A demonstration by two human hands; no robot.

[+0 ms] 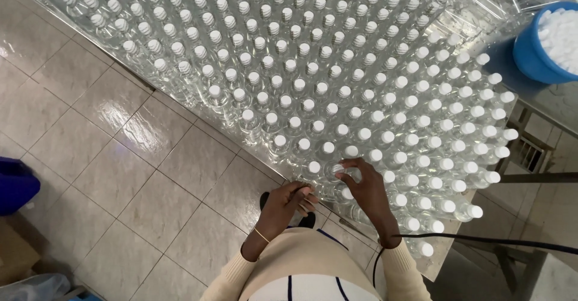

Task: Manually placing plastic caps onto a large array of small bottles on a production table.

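One uncapped clear bottle [337,171], near desk edge, upright: my right grip [364,186] closes fingertips on its neck; my left grip [289,207], just left, fisted, seemingly holding caps.

glossy tiled floor [120,156] — blue tub [533,51], metal table [542,105]

A blue tub [530,51] heaped with white caps [563,33] sits at the upper right of the frame. Glossy beige floor tiles [120,156] fill the left side. A dark blue container [15,186] shows at the left edge, with a brown cardboard box [15,250] below it.
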